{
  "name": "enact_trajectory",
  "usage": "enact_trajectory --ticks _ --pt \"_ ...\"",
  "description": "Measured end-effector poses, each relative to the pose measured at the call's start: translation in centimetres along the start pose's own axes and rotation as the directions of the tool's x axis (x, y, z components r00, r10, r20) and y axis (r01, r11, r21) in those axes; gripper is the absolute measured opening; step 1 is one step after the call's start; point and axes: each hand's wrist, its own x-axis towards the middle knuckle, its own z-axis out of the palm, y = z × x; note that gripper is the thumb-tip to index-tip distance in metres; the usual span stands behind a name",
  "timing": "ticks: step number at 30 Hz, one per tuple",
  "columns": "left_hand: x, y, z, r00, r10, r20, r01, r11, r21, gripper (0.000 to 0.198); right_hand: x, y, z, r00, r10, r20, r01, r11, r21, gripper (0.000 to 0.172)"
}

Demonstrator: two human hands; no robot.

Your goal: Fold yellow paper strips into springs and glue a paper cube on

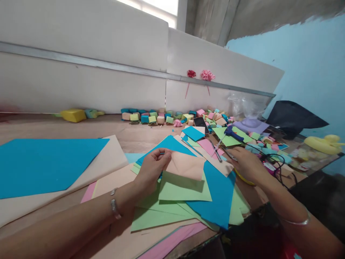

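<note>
Between the thumb and fingers of my left hand [151, 169] is a peach piece of paper [185, 165], faintly creased. Just beneath it is a light green sheet [185, 189], above a pile of blue paper [221, 194] and other green sheets. On the right, my right hand [248, 163] is closed around scissors with a yellow handle [244, 178]. Their metal blades point up and left, and the fingers partly hide them. A blue glue gun [234, 134] lies just beyond the right hand.
Small folded paper boxes [145, 118] line the white panel's foot, heaped toward the right. Large blue sheets [45, 165] lie at left. Black cables [279, 167] and a yellow-lidded jar [304, 153] are at right. A dark phone [201, 124] lies behind the papers.
</note>
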Motion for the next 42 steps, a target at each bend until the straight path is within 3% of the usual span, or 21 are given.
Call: enact_trajectory --ticks 1,2,4,6,9,13,17,21,24,27,29,31,36,42 --pt "0.0 0.1 0.0 1.000 0.011 -0.014 -0.011 1.000 0.001 0.038 0.6 -1.7 -0.1 0.997 -0.076 0.022 0.068 0.965 0.255 0.037" --pt "0.1 0.1 0.0 0.999 0.028 -0.029 -0.028 1.000 0.001 0.037 1.2 -3.5 -0.1 0.988 -0.133 0.078 0.077 0.864 0.497 0.045" --pt "0.2 0.1 -0.1 0.997 0.060 -0.051 -0.060 0.998 0.004 0.034 2.6 -6.8 0.5 0.960 -0.208 0.189 -0.005 0.658 0.753 0.061" --pt "0.4 0.1 -0.3 0.995 0.075 -0.065 -0.076 0.997 0.001 0.032 4.1 -9.1 1.4 0.951 -0.205 0.233 -0.081 0.560 0.825 0.067" --pt "0.8 -0.2 -0.7 0.996 0.071 -0.058 -0.072 0.997 -0.002 0.036 6.0 -10.6 2.7 0.960 -0.183 0.212 -0.094 0.502 0.860 0.063" --pt "1.6 -0.4 -1.3 0.995 0.087 -0.040 -0.085 0.995 0.049 0.049 6.9 -10.4 3.7 0.968 -0.190 0.166 -0.065 0.449 0.891 0.063" --pt "1.9 -0.2 -1.6 0.991 0.130 0.022 -0.132 0.985 0.110 0.069 6.4 -9.9 4.6 0.963 -0.227 0.147 -0.074 0.302 0.950 0.063" --pt "1.8 0.3 -1.5 0.968 0.249 0.022 -0.248 0.948 0.201 0.059 6.3 -9.6 5.6 0.968 -0.220 0.118 -0.074 0.198 0.977 0.056" --pt "1.6 0.5 -1.4 0.977 0.208 0.040 -0.212 0.966 0.146 0.060 6.6 -9.2 6.1 0.987 -0.161 0.022 0.017 0.237 0.971 0.048" --pt "1.5 0.6 -1.4 0.991 0.129 0.030 -0.131 0.988 0.082 0.051 6.7 -9.0 6.0 0.964 -0.164 -0.207 0.254 0.354 0.900 0.025" --pt "1.6 0.7 -1.5 0.989 0.145 -0.004 -0.144 0.987 0.075 0.042 6.5 -9.0 5.7 0.904 -0.205 -0.375 0.427 0.440 0.790 0.013" --pt "1.8 0.9 -1.7 0.982 0.188 -0.004 -0.186 0.972 0.142 0.037 6.2 -9.1 5.2 0.829 -0.268 -0.491 0.555 0.508 0.659 0.014" --pt "1.4 1.9 -1.7 0.962 0.226 0.151 -0.271 0.839 0.472 0.032 5.5 -9.4 4.0 0.661 -0.407 -0.631 0.704 0.628 0.332 0.017" --pt "-1.3 3.6 -0.7 0.943 0.138 0.302 -0.268 0.852 0.449 0.068 3.8 -10.6 2.3 0.530 -0.484 -0.696 0.754 0.644 0.127 0.019"
